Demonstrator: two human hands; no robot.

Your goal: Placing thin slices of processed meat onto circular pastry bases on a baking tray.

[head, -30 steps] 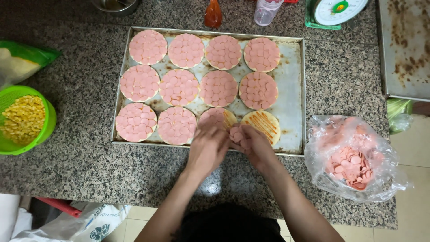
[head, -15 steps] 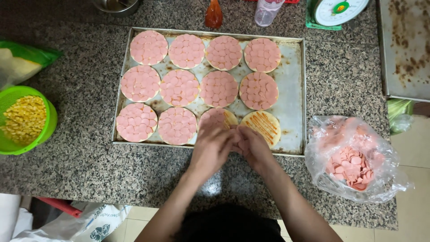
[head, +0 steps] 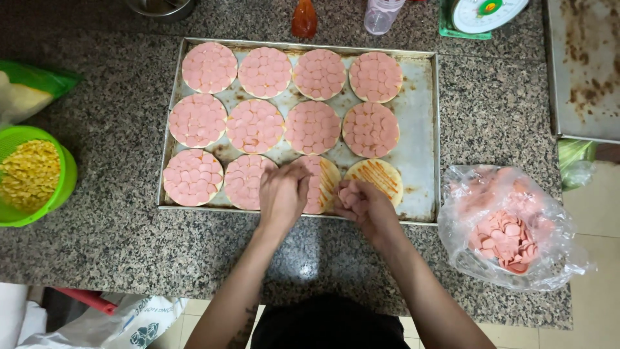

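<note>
While left hand (head: 282, 194) hides part of a half-topped round (head: 321, 183), fingers pressing slices, right hand (head: 361, 203) clenches pink slices (head: 349, 195); count unclear.

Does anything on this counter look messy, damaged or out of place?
Nothing is spilled. The metal tray is stained and browned, as is the second tray at right. Ten rounds are fully covered in pink slices; the last round shows only sauce, and the one under the left hand is half covered.
</note>
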